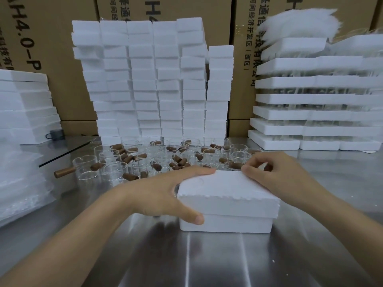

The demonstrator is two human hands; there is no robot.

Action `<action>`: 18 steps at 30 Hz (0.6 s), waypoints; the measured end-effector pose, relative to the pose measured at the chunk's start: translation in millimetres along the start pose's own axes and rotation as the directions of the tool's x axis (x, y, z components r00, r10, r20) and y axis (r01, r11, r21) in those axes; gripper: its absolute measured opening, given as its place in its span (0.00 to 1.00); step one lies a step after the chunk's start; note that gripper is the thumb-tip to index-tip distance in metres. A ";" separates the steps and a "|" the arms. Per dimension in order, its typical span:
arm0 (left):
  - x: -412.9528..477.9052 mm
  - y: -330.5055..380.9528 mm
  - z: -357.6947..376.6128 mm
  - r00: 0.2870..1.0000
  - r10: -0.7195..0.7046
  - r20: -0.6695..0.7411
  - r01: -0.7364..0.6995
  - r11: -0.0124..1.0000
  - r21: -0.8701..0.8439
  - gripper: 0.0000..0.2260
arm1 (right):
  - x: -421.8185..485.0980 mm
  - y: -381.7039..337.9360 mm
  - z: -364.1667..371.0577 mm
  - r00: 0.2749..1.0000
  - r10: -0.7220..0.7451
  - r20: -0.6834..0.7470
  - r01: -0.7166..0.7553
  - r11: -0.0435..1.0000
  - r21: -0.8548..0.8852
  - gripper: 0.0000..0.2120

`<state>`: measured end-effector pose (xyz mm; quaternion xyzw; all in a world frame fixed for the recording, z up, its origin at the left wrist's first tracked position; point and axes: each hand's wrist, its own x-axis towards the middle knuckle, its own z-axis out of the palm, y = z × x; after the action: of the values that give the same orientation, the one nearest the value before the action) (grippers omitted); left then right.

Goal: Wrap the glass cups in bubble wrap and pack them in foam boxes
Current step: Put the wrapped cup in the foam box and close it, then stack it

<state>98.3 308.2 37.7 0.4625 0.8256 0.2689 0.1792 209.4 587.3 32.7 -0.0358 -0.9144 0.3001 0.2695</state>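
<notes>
A white foam box [227,222] with its foam lid [226,191] on top sits on the steel table in front of me. My left hand [165,193] grips the left side of the box, fingers along the lid's far edge and thumb on the front of the base. At the lid's far right corner my right hand [275,172] has its fingers curled, fingertips on the lid's edge. Behind the box stand several glass cups [116,168] with brown wooden handles. Sheets of bubble wrap [18,179] lie at the left. What the box contains is hidden.
Tall stacks of foam boxes [153,79] rise at the back centre, with more foam stacks [27,108] at the left. Foam trays holding glassware [315,100] are piled at the right. Cardboard cartons [62,59] form the back wall. The steel table [207,262] extends toward me.
</notes>
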 end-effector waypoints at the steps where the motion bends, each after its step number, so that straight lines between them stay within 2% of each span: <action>1: -0.3 0.2 0.0 1.000 -0.001 0.005 0.001 1.000 -0.001 0.42 | -1.8 -5.7 -1.5 0.999 -0.020 -0.032 0.020 1.000 0.007 0.07; 5: 1.0 0.3 -0.4 1.000 0.020 0.003 -0.020 1.000 0.002 0.43 | -11.8 -33.3 -7.2 0.979 -0.204 -0.025 0.205 0.978 0.034 0.04; 8: 2.9 0.7 0.3 0.999 0.043 -0.026 -0.042 0.999 0.034 0.43 | -21.6 -45.2 1.3 0.946 -0.314 0.077 0.317 0.948 -0.037 0.12; 11: 3.2 1.5 0.1 0.998 0.051 -0.032 -0.050 0.998 0.041 0.42 | -26.6 -45.1 15.4 0.944 -0.298 0.139 0.316 0.941 -0.125 0.19; 18: 5.9 1.0 3.2 0.997 0.046 -0.070 -0.044 0.999 0.024 0.43 | -25.4 -45.7 22.6 0.951 -0.302 0.066 0.309 0.938 -0.159 0.24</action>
<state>97.8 314.6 35.6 0.4732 0.8239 0.2795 0.1386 223.8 532.2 31.5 0.0901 -0.9360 0.1776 0.2902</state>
